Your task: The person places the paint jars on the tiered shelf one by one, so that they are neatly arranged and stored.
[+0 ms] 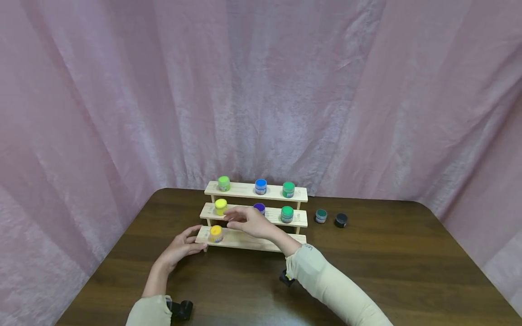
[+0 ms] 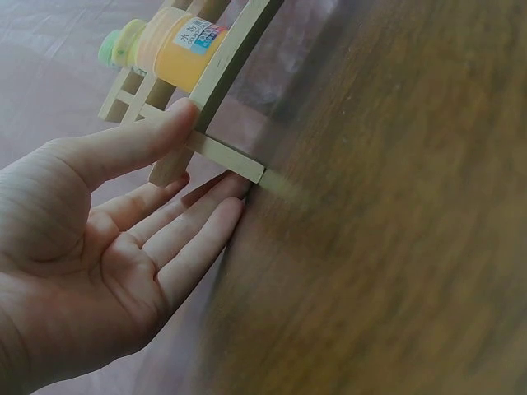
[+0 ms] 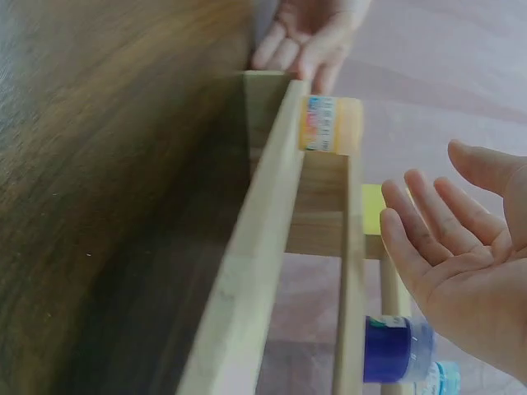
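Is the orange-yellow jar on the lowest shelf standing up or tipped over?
Standing upright: in the head view, the orange-yellow jar rests on the lowest shelf with its lid on top.

A pale, three-tier wooden rack [image 1: 244,239] stood upright on the counter [image 1: 367,253], its lowest shelf in front at six o'clock and the higher ones stepped behind toward twelve. The left hand [image 1: 182,248] gripped the lowest shelf's end at eight o'clock. Near that end an orange-yellow jar [image 1: 216,234], labelled and lidded, stood upright. A bright yellow jar [image 1: 221,207] stood upright on the middle shelf at ten o'clock, the right hand's [image 1: 250,222] loosely extended fingers just beside it.
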Demonstrator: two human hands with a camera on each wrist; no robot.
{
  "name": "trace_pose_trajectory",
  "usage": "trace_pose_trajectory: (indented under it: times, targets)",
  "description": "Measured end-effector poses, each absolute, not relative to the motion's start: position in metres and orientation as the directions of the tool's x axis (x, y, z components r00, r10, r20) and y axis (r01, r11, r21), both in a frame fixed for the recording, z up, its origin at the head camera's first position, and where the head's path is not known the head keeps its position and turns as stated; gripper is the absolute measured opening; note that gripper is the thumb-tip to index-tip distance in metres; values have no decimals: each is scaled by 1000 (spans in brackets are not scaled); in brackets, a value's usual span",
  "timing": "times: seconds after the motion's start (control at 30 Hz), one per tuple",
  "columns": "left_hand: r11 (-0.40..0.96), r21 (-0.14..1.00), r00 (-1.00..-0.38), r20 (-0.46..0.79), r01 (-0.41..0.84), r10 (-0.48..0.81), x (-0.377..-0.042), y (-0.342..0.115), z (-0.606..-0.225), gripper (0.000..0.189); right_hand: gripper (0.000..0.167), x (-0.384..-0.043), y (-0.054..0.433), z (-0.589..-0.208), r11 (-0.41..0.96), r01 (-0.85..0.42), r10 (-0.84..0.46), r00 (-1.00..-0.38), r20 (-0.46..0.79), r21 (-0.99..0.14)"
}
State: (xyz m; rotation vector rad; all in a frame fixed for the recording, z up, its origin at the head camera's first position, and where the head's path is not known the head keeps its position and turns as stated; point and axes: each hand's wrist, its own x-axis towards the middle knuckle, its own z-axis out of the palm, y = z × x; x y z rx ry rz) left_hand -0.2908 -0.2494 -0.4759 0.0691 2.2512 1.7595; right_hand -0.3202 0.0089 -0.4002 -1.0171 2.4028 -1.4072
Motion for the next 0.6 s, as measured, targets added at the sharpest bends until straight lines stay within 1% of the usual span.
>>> trace_pose_trajectory:
  times: [0.13, 0.43, 0.6]
  targets:
    - [245, 960, -960, -190, -137, 207, -292, -250, -476, 74, 37, -322, 17, -392, 286, -453, -620, -759, 198, -844]
    - [255, 955, -960, -203, -150, 194, -293, -249, -478, 76, 38, -322, 38, -379, 258, -400, -547, -811, 209, -879]
    - [256, 957, -961, -193, -139, 199, -294, -249, -478, 75, 38, -325, 55, -369, 205, -353, -460, -858, 229, -913]
